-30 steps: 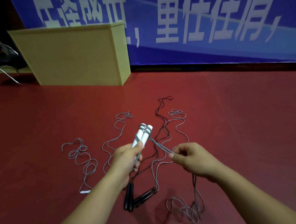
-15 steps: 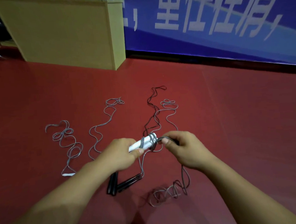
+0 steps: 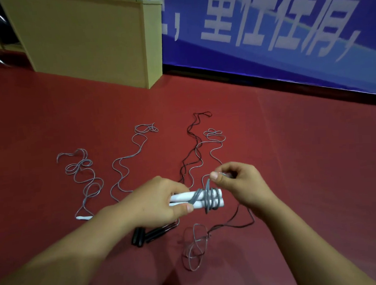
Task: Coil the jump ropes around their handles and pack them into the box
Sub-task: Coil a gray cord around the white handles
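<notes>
My left hand [image 3: 157, 200] grips a pair of white handles [image 3: 181, 200] held side by side, pointing right. Several turns of grey rope [image 3: 209, 199] wrap their right end. My right hand [image 3: 239, 183] pinches that same grey rope just above the coil; the slack hangs down to loose loops [image 3: 195, 246] on the floor. A black jump rope lies below, its black handles [image 3: 142, 235] on the floor and its cord [image 3: 193, 142] trailing away. The tan box [image 3: 90, 40] stands at the far left.
Other grey ropes lie loose on the red floor: one at the left [image 3: 84, 178] with a white handle [image 3: 84, 217], one in the middle [image 3: 129, 160], one beside the black cord [image 3: 213, 139]. A blue banner [image 3: 285, 28] covers the back wall.
The white handles have tipped from pointing away to lying sideways. More turns of grey rope sit around them, and my right hand has moved in close above the coil.
</notes>
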Demonstrator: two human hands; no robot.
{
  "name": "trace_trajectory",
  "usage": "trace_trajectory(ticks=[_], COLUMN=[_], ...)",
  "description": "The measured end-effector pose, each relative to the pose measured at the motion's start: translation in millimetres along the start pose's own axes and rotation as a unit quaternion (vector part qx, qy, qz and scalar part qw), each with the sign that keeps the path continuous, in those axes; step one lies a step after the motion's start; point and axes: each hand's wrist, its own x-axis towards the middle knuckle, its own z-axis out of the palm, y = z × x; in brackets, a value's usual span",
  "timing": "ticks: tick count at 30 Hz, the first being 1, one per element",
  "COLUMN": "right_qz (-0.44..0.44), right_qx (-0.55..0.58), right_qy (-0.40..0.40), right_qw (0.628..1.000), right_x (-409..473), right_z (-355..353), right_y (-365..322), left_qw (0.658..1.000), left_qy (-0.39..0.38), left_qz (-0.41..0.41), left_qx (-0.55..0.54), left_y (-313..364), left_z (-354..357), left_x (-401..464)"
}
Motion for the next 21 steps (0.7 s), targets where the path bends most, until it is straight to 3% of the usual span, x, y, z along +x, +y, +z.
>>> trace_trajectory(ticks=[3, 8, 12, 15, 21], right_qz=[0.038, 0.020, -0.009, -0.052, -0.058], right_qx=[0.093, 0.141, 0.050, -0.038, -0.085], right_qy=[0.004, 0.018, -0.016, -0.020, -0.049], right_qw=[0.995, 0.990, 0.999, 0.998, 0.993], right_x=[3, 3, -3, -8, -8], right_z=[-2, 11, 23, 33, 39], right_y=[4, 0, -6, -6, -7], left_qw=[0.998, 0.970, 0.931, 0.909, 0.854], left_qy=[-0.002, -0.022, -0.017, 0.034, 0.127], left_qz=[0.017, 0.003, -0.007, -0.040, -0.127], left_qx=[-0.068, -0.240, -0.364, -0.414, -0.489], left_y=[1, 8, 10, 9, 8], left_z=[-4, -9, -13, -15, -17], left_x=[0, 0, -1, 0, 4])
